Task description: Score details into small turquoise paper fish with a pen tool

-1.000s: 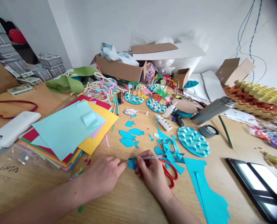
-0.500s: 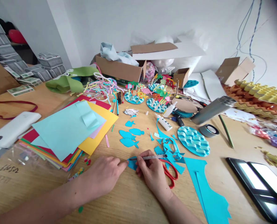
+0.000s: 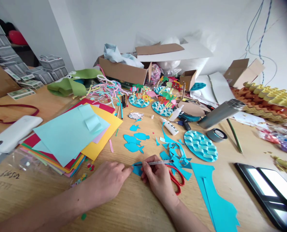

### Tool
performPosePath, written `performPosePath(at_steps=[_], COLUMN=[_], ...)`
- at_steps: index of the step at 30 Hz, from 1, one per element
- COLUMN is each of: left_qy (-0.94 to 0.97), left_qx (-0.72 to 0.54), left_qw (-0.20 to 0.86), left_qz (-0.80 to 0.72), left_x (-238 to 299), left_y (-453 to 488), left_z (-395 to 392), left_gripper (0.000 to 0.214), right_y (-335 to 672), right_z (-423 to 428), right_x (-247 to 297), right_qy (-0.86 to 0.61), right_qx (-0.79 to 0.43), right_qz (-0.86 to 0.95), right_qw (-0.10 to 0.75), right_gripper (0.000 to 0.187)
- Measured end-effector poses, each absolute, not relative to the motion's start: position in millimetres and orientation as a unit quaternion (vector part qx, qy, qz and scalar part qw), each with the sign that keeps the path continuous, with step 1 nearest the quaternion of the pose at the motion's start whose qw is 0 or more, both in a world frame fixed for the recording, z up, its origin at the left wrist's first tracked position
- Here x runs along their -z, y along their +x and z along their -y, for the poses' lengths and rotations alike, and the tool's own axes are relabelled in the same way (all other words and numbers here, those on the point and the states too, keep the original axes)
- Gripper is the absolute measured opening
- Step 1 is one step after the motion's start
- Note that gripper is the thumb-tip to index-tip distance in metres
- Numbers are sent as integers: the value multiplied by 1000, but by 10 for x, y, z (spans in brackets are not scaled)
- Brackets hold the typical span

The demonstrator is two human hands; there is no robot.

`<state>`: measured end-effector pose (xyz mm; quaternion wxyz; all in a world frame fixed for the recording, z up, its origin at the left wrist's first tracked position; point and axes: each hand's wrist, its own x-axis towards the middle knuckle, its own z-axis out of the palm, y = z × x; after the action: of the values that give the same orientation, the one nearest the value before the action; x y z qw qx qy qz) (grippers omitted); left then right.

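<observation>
Pen (image 3: pixel 159 162) pinched between thumb and fingers of right hand (image 3: pixel 156 177), lying nearly level. Dark tip on small blue paper piece (image 3: pixel 137 170), which sits flat on the wooden table (image 3: pixel 143 206) between the hands. Left hand (image 3: pixel 110 178): fingers curled, index fingertip at the paper's left edge; can't tell if the thumb pinches it, thumb is hidden.

Right of the right hand: red-handled scissors (image 3: pixel 182 178), blades out of sight, then big blue paper offcut (image 3: pixel 218 193) running off the near edge. Further right, black-framed panel (image 3: pixel 252 190) with bright glare.

Past the scissors, tangle of blue scraps (image 3: pixel 176 153). Just beyond the small piece: cut-out blue fish (image 3: pixel 133 147), a few more alongside, some overlapping. Far left of those, stack of coloured paper (image 3: pixel 66 132), pale blue sheet on top; white power bank (image 3: pixel 17 132) next to it.

Next row out: oval disc with wavy strips (image 3: pixel 200 146), dark round lid (image 3: pixel 216 135), steel thermos (image 3: pixel 220 113) leaning right in view, white glue bottle (image 3: pixel 171 128) on its side.

Farther: patterned paper fish on wavy discs, pipe cleaners (image 3: pixel 107 88) heaped left. Rearmost, cardboard box (image 3: pixel 124 71) by the wall.
</observation>
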<state>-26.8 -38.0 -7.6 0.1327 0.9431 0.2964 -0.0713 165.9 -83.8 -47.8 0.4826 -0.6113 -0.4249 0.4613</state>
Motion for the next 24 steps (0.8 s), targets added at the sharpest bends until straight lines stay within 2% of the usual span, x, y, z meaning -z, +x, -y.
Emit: performPosePath(at_steps=[24], left_qy=[945], left_qx=[60], left_qw=[126], left_qz=[-295], left_x=[78], left_y=[-252], left_z=[373], left_gripper=[48], right_y=[1665], right_z=[833], right_x=[473], right_qy=[-623], right_qx=[-452], right_qz=[428], right_qw=[473], right_gripper=[40])
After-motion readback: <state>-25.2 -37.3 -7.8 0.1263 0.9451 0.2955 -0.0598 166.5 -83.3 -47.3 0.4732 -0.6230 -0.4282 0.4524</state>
